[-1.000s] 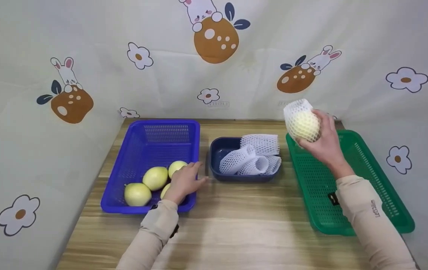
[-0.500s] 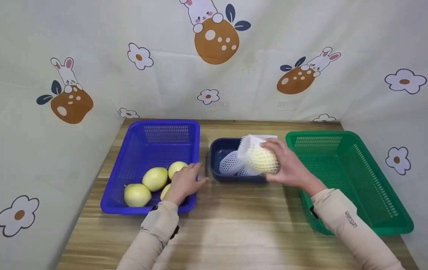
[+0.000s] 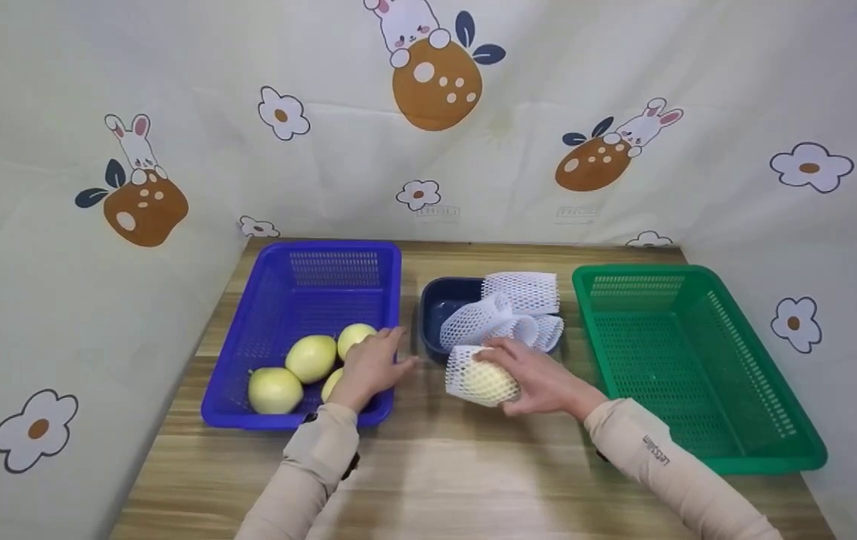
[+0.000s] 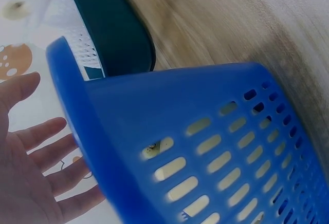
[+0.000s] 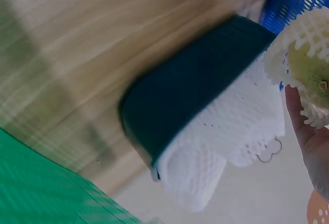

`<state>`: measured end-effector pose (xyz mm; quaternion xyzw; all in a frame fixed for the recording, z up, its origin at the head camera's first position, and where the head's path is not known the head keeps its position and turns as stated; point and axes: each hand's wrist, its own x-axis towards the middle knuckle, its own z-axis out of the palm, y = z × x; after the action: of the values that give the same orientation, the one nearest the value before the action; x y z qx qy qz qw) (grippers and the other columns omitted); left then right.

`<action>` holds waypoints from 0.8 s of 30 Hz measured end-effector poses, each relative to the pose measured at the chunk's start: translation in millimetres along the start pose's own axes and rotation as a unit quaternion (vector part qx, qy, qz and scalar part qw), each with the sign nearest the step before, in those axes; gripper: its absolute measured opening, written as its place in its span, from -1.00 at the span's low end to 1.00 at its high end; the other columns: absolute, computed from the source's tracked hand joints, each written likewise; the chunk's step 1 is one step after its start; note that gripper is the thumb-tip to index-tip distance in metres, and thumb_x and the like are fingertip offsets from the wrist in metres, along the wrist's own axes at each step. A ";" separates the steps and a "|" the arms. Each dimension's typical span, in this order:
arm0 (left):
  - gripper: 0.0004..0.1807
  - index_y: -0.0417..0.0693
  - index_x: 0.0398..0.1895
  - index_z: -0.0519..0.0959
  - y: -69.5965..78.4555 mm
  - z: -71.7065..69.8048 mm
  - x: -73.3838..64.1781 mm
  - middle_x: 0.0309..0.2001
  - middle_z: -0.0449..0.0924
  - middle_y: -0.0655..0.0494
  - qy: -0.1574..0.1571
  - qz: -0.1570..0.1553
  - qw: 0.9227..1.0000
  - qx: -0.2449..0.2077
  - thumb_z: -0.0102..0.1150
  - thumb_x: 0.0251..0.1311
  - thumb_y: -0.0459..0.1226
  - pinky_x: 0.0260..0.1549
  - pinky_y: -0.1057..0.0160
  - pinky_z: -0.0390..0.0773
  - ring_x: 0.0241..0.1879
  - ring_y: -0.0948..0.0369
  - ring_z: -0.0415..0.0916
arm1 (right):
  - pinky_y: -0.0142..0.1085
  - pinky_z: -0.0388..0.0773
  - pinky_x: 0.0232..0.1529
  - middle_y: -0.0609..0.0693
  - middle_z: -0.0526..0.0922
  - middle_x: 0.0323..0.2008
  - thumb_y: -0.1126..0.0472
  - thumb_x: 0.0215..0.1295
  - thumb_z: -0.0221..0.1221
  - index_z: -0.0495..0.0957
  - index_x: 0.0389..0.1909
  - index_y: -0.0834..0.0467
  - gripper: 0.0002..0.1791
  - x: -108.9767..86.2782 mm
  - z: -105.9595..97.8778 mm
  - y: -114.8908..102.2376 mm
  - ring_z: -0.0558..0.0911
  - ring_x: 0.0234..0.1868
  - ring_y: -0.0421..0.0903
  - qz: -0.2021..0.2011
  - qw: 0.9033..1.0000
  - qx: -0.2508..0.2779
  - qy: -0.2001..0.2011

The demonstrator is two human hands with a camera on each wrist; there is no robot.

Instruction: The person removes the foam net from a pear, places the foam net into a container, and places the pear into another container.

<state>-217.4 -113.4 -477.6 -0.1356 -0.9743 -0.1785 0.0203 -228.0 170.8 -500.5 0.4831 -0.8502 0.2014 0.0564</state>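
Observation:
My right hand (image 3: pixel 544 379) grips a pale yellow-green pear (image 3: pixel 493 382) in a white foam net sleeve, in front of the navy bin. In the right wrist view the pear's brown-tipped end (image 5: pixel 314 72) shows through the sleeve's open end. My left hand (image 3: pixel 372 366) lies over the right rim of the blue basket (image 3: pixel 211 390), its fingers extended. The left wrist view shows the spread fingers of the left hand (image 4: pixel 38 172) outside the basket's rim. Several bare pears (image 3: pixel 312 358) sit in the near part of that basket, one partly hidden by the left hand.
A navy bin (image 3: pixel 434 315) with several white foam net sleeves (image 3: pixel 522 292) stands between the baskets. At the right is a green basket (image 3: pixel 687 367) with nothing visible in it. A patterned curtain (image 3: pixel 323 172) hangs behind and beside the wooden table (image 3: pixel 428 480).
My right hand has carried the sleeved pear left and down, from above the green basket, past the bin, to its near side. The left hand stays in place.

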 end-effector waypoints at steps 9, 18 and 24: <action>-0.42 -0.11 0.07 0.39 -0.9 1.8 -0.1 -0.07 0.46 -0.07 -0.008 -0.003 1.000 0.000 0.11 0.01 0.02 -0.32 -0.02 0.44 -0.21 -0.07 0.46 | -0.18 0.39 -0.08 0.08 0.25 0.08 0.02 -0.41 0.31 0.25 0.14 0.02 -0.11 -5.0 25.8 7.5 0.30 0.06 -0.05 -0.019 0.999 -0.033 -0.025; -0.42 -0.12 0.05 0.40 -0.8 2.1 -0.4 -0.07 0.47 -0.08 0.000 0.003 1.000 0.009 0.13 0.00 0.01 -0.41 0.00 0.46 -0.26 -0.07 0.48 | -0.17 0.44 -0.20 0.05 0.27 0.06 0.05 -0.42 0.31 0.26 0.13 0.00 -0.12 -8.1 37.2 14.3 0.32 0.03 -0.05 0.008 0.998 -0.041 -0.043; -0.42 -0.12 0.05 0.40 -0.9 3.4 0.0 -0.09 0.48 -0.07 0.007 0.006 1.000 0.015 0.14 -0.01 0.01 -0.44 0.01 0.46 -0.30 -0.06 0.48 | -0.20 0.44 -0.23 0.03 0.28 0.05 0.04 -0.43 0.30 0.26 0.13 -0.01 -0.12 -10.0 44.9 19.1 0.32 0.00 -0.06 0.023 0.997 -0.047 -0.056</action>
<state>-217.7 -113.0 -481.1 -0.1396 -0.9759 -0.1649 0.0305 -234.5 169.6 -549.9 0.4711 -0.8713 0.1351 0.0267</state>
